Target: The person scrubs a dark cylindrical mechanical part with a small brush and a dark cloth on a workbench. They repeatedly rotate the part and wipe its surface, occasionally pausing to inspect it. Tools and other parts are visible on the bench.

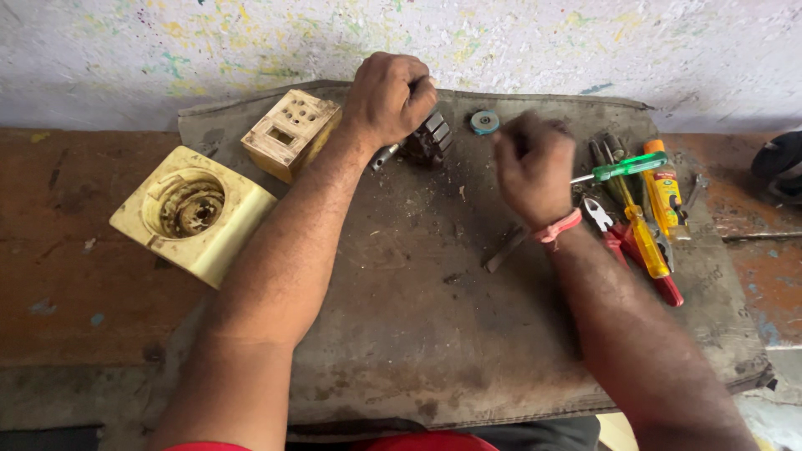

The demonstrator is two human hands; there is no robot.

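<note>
My left hand [386,98] is closed over a dark, ribbed metal part [429,139] with a shiny shaft [384,155], pressing it down at the far middle of a grey mat [418,326]. My right hand [533,165] is curled into a fist and holds a green-handled screwdriver [628,166] whose handle points right. The hand is blurred. A small blue-grey disc [484,123] lies between the two hands, close to the wall.
Two cream plastic housing pieces lie at the left: a round-holed one [190,212] and a boxy one [291,132]. Yellow and red-handled tools [647,238] and an orange tube [666,189] lie at the right. A flat metal strip [504,250] sits under my right wrist.
</note>
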